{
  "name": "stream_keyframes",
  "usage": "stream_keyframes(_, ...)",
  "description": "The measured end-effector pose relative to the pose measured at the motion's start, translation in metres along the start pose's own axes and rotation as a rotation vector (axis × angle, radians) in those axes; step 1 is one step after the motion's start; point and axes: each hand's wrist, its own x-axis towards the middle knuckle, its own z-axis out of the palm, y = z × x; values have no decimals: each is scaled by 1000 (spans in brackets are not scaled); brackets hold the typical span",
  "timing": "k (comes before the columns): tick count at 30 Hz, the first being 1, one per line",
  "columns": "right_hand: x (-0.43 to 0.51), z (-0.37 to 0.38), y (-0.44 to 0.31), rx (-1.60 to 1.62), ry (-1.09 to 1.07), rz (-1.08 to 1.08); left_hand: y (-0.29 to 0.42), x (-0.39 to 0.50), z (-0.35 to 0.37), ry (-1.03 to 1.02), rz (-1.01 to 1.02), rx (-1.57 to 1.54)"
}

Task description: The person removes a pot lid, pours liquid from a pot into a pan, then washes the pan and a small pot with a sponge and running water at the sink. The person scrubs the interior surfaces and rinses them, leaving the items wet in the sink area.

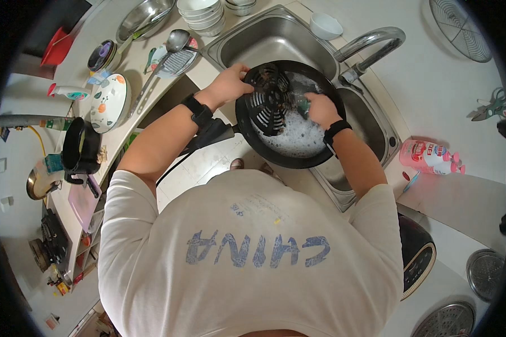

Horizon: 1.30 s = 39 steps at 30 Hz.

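Note:
A black frying pan with foamy soapy water in it rests over the double sink. Inside it a round black slotted plate stands tilted, with brown residue on its upper part. My left hand grips the plate's left edge at the pan's rim; some of its fingertips are hidden. Over the water, my right hand holds a dark green scouring pad, mostly covered by the fingers. The pan's black handle points left, below my left forearm.
The steel sink's upper basin and lower basin flank the pan. A chrome faucet arches at the right. Stacked white bowls, a ladle and a black pot stand left. A pink pump bottle is right.

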Motion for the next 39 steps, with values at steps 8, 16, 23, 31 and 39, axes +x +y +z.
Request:
stream_keyframes(8,7,1,-60,644,395,-129,0,-7,8,-93,30,-235)
stream_keyframes(16,-3,-22,-98,393,624,-336,-16,3,19,-82,134,-298)
stream_keyframes(23,-5,-12,-92,247,596,-390,-9,-5,17,-74,91,-222)
stream_keyframes(31,8,-9,-20,-209,212,-9,3,-9,14,-105,60,-282)
stream_keyframes(39,11,7,10,129,39,44,-6,2,17,-147,243,-256)
